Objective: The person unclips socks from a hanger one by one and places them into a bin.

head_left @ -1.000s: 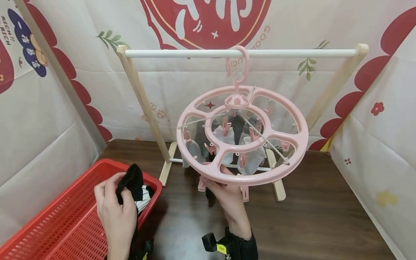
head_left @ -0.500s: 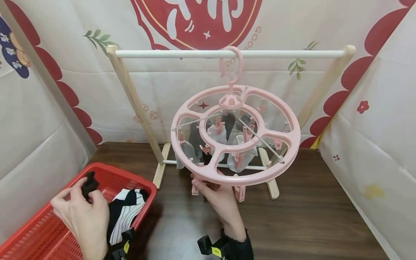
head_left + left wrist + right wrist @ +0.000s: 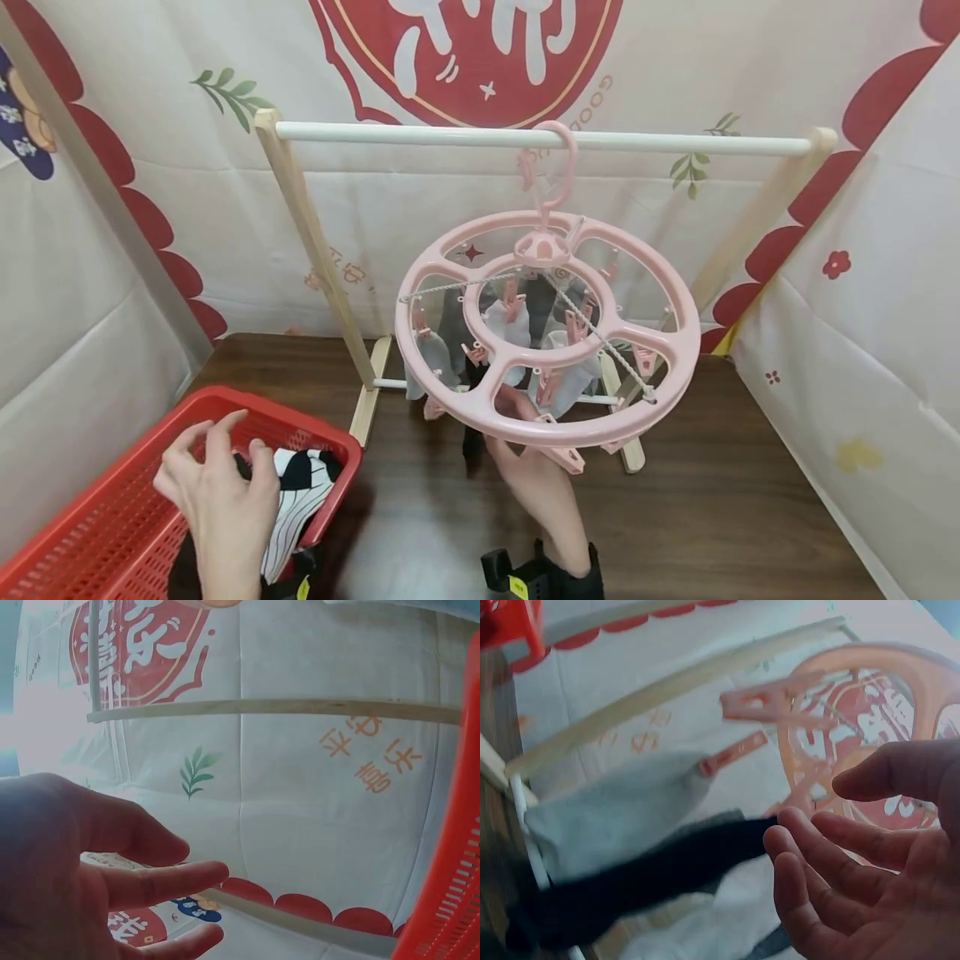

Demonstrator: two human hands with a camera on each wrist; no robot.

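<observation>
My left hand (image 3: 225,500) is over the red basket (image 3: 82,533), fingers spread and bent. The left wrist view shows nothing between its thumb and fingers. Beside it in the basket lies a black-and-white striped cloth piece (image 3: 288,517). A dark cloth (image 3: 183,567) shows below that hand. My right hand (image 3: 517,458) reaches under the pink ring-shaped sock hanger (image 3: 547,433), partly hidden by its front rim. In the right wrist view its thumb stands apart from loosely bent fingers; a black sock (image 3: 652,877) hangs right at the fingertips, beside a pegged grey sock (image 3: 630,802).
The hanger's hook (image 3: 572,167) sits over the white rod (image 3: 420,136) of a wooden stand (image 3: 315,242). Several pink pegs (image 3: 562,458) dangle from the ring, some with pale and grey socks. Printed cloth walls (image 3: 862,375) enclose the dark wooden table (image 3: 675,517).
My left hand first moved left over the basket with a black cloth and has now let it go. My right hand has moved further in beneath the ring; pegs near it have swung.
</observation>
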